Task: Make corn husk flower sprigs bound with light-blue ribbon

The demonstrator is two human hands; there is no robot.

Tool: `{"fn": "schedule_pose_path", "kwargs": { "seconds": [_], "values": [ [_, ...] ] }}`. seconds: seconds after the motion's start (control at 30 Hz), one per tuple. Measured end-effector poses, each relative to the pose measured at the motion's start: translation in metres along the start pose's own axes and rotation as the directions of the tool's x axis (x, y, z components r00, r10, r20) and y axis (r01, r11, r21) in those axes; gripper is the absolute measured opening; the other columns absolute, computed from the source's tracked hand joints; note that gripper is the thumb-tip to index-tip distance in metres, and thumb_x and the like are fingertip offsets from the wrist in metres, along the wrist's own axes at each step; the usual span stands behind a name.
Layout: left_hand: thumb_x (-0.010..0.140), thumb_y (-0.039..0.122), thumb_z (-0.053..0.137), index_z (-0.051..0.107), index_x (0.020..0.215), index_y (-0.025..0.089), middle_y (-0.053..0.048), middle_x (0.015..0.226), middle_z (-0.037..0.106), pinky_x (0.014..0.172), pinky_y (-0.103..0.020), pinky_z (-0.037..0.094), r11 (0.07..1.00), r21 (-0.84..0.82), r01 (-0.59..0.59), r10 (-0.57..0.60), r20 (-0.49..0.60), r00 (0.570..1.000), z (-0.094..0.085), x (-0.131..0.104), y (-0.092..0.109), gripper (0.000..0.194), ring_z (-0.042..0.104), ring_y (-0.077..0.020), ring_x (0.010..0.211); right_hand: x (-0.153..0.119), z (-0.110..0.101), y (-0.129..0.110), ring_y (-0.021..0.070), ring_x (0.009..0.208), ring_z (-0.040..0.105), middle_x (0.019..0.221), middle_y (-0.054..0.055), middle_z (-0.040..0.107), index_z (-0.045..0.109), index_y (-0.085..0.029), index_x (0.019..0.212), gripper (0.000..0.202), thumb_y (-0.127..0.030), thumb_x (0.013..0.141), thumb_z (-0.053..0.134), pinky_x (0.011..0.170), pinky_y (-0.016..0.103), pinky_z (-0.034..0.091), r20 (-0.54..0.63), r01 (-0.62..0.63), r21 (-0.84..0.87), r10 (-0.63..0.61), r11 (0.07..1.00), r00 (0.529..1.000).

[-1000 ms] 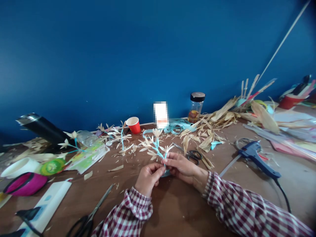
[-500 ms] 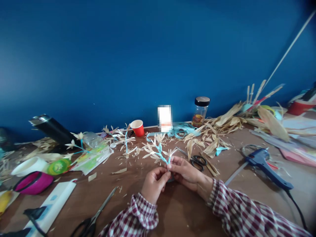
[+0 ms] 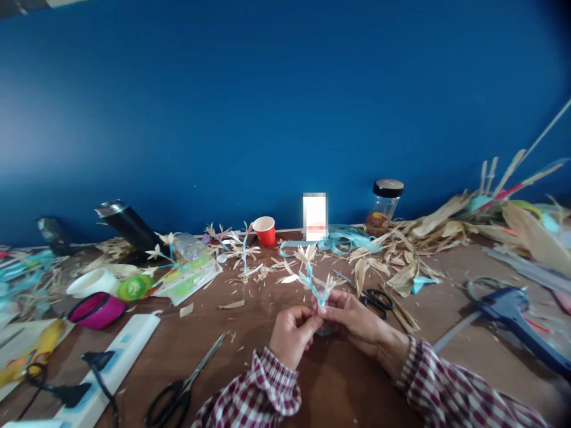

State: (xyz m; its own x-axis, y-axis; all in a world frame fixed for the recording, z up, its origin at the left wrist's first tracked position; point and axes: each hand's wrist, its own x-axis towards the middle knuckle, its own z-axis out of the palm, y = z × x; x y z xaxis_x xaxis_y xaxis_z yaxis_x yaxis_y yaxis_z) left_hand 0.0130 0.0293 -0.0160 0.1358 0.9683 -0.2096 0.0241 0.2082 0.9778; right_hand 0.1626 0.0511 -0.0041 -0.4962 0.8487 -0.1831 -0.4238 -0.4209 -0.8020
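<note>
Over the brown table I hold a corn-husk flower sprig point(image 3: 308, 274) with pale blossoms and a light-blue wrapped stem. My right hand point(image 3: 363, 326) pinches the lower stem between thumb and fingers. Closed just to its left, my left hand point(image 3: 292, 334) has thumb and forefinger together at the stem's bottom end, partly hidden by the fingers. Something clear and roundish shows faintly beneath the hands. Scissors with black handles point(image 3: 172, 399) lie left of my left sleeve, and another black-handled pair point(image 3: 379, 302) lies behind my right hand.
A blue glue gun point(image 3: 508, 306) lies at right. A white power strip point(image 3: 118, 356) with plugs is at left. Along the wall stand a red paper cup point(image 3: 266, 233), a lidded jar point(image 3: 383, 208) and a tilted black flask point(image 3: 131, 229). Husks point(image 3: 408, 264) and blue ribbon point(image 3: 348, 239) are scattered behind.
The view has turned left, so everything appears farther right. Both hands stay together on the sprig, whose blossoms now stand at a slightly different angle.
</note>
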Motion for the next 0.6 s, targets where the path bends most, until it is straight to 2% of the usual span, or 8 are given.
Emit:
{"fn": "schedule_pose_path", "kwargs": {
  "seconds": [0.13,0.2,0.33,0.5,0.6],
  "values": [
    [0.067,0.050,0.069,0.063,0.060,0.012,0.002,0.046,0.052,0.034,-0.019,0.020,0.992,-0.118,0.041,-0.036,0.042,0.998,0.000,0.002,-0.007,0.039,0.030,-0.0027,0.033,-0.001,0.003,-0.001,0.0087,0.056,0.054,0.067,-0.001,0.063,0.069,-0.016,0.079,0.028,-0.031,0.060,0.082,0.058,0.023,0.043,0.029,0.026,-0.038,-0.025,0.999,0.999],
    [0.067,0.050,0.069,0.063,0.061,0.012,0.002,0.047,0.053,0.034,-0.019,0.021,0.991,-0.125,0.040,-0.034,0.050,0.998,0.001,0.002,-0.007,0.039,0.030,-0.0027,0.033,-0.001,0.003,-0.001,0.0091,0.056,0.054,0.066,-0.001,0.063,0.069,-0.016,0.076,0.027,-0.031,0.059,0.083,0.057,0.023,0.043,0.026,0.044,-0.070,-0.042,0.997,0.999],
    [0.072,0.047,0.065,0.062,0.061,0.012,0.006,0.038,0.043,0.036,-0.019,0.025,1.000,0.002,-0.017,0.017,-0.028,0.999,0.004,-0.002,0.003,0.036,0.035,-0.0051,0.033,0.000,0.003,-0.001,0.0103,0.060,0.054,0.066,-0.001,0.062,0.068,-0.016,0.073,0.023,-0.030,0.061,0.082,0.059,0.023,0.044,-0.033,0.042,-0.081,-0.045,0.996,0.998],
    [0.070,0.034,0.065,0.068,0.072,0.011,0.004,0.046,0.051,0.040,-0.020,0.031,1.000,0.009,-0.006,0.007,-0.056,0.998,0.008,-0.005,0.012,0.023,0.039,-0.0065,0.038,0.000,0.002,-0.003,0.0083,0.054,0.050,0.067,-0.002,0.061,0.070,-0.019,0.079,0.023,-0.027,0.061,0.081,0.050,0.018,0.041,-0.109,0.010,-0.089,-0.020,0.996,0.994],
    [0.068,0.029,0.067,0.071,0.071,0.012,0.001,0.051,0.057,0.046,-0.021,0.035,0.999,0.025,-0.040,0.043,-0.147,0.988,0.010,-0.006,0.009,0.018,0.044,-0.0075,0.045,0.001,-0.001,-0.002,0.0139,0.064,0.058,0.070,-0.001,0.065,0.071,-0.023,0.082,0.023,-0.028,0.062,0.079,0.062,0.024,0.049,-0.108,-0.026,-0.201,0.004,0.979,0.994]
  ]
}}
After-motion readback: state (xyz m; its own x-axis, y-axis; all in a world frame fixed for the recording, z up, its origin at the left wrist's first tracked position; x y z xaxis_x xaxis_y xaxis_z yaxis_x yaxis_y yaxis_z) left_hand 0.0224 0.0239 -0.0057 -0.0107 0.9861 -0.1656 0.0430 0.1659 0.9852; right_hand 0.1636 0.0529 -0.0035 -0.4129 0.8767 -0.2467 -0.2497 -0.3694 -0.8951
